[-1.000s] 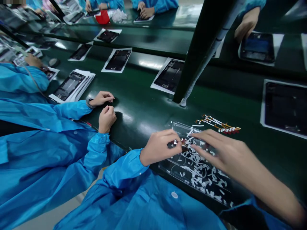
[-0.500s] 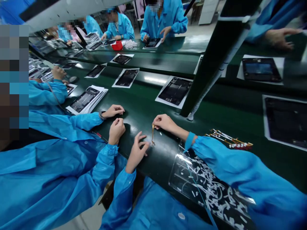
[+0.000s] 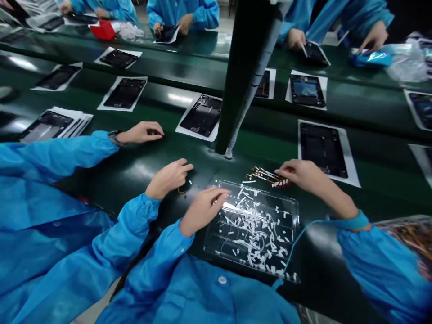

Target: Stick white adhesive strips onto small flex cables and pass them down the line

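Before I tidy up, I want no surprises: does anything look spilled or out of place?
White scraps lie strewn across the clear tray, and a stray white bit sits apart on the green bench. It looks messy, but may be just work waste. I see no clear damage.

Slim orange-and-white flex cables (image 3: 266, 175) with dark red ends lie flat in a loose, slanting bunch just beyond the far edge of a clear, ridged plastic tray (image 3: 211, 240). The tray, strewn with white scraps (image 3: 253, 229), lies flat along the bench's near edge.
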A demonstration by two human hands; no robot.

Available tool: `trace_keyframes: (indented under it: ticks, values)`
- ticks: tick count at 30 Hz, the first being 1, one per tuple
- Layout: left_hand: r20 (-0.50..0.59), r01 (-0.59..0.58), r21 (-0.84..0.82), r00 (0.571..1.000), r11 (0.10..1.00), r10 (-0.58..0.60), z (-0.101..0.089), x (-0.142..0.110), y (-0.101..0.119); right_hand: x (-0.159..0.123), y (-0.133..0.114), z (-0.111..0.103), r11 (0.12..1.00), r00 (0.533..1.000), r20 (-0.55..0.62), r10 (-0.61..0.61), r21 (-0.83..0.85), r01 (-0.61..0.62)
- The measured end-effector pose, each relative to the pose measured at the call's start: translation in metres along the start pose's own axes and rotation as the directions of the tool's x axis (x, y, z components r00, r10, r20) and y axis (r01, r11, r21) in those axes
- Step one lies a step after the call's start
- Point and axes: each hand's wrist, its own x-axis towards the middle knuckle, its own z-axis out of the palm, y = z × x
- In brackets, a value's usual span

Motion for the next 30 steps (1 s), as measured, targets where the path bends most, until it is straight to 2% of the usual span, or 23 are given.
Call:
trace_keyframes:
  ticks: [2, 5, 8, 11, 15, 19, 24, 28, 30]
  values:
    - [0.104, -0.161, 0.153, 0.984, 0.975, 0.146, 0.02, 0.029, 0.018, -0.008, 0.003, 0.02, 1.0, 1.0, -0.026, -0.013, 0.003, 0.013]
    - [0.182, -0.251, 0.265, 0.961, 0.931, 0.207, 0.045, 0.064, 0.03, -0.007, -0.007, 0.045, 1.0, 0.996, -0.093, -0.008, -0.007, 0.007]
    - [0.208, -0.28, 0.298, 0.952, 0.913, 0.224, 0.063, 0.089, 0.032, 0.001, -0.013, 0.059, 1.0, 0.991, -0.13, 0.007, 0.004, -0.007]
    - [0.184, -0.256, 0.288, 0.96, 0.923, 0.21, 0.075, 0.103, 0.033, 0.004, -0.009, 0.06, 0.999, 0.989, -0.145, 0.014, 0.046, -0.008]
    - [0.144, -0.215, 0.264, 0.973, 0.94, 0.182, 0.082, 0.108, 0.034, -0.006, 0.005, 0.045, 0.99, 0.987, -0.158, 0.028, 0.14, -0.006]
    - [0.127, -0.175, 0.226, 0.981, 0.958, 0.149, 0.079, 0.107, 0.033, -0.016, 0.015, 0.033, 0.978, 0.985, -0.168, 0.048, 0.21, -0.012]
    - [0.092, -0.147, 0.17, 0.987, 0.974, 0.133, 0.073, 0.106, 0.036, -0.005, 0.006, 0.052, 0.983, 0.985, -0.168, 0.031, 0.182, 0.0]
    - [-0.095, -0.097, 0.053, 0.99, 0.994, 0.102, 0.078, 0.103, 0.043, 0.002, 0.003, 0.062, 0.989, 0.988, -0.148, 0.041, 0.146, -0.019]
    - [-0.128, -0.083, 0.019, 0.988, 0.996, 0.085, 0.081, 0.101, 0.044, 0.001, 0.005, 0.062, 0.989, 0.989, -0.138, 0.047, 0.148, -0.026]
